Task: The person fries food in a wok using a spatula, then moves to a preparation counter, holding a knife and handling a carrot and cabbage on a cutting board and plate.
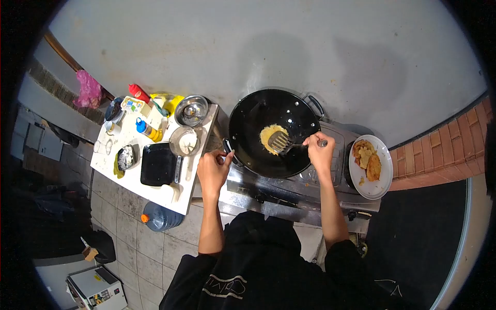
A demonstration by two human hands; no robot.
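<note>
A black wok (253, 111) sits on the metal stove (336, 165). In its bowl lies a round, pale yellow fried piece of food (268, 135) with browned edges. My right hand (319, 150) is closed around the handle of a slotted spatula (279, 141), whose blade rests over the right part of the food. At the wok's left side, my left hand (212, 169) has thumb and fingers closed at the loop handle (228, 146); some fingers are hidden. Right of the stove burner, a white plate (382, 181) bears several browned fried pieces (373, 168).
The white table (155, 191) at left holds a square black pan (156, 165), a bowl with white batter (184, 141), a metal bowl (191, 110), an oil bottle (150, 130) and a red bottle (138, 92). Below stands a water jug (163, 216). A brick ledge (439, 157) borders the right.
</note>
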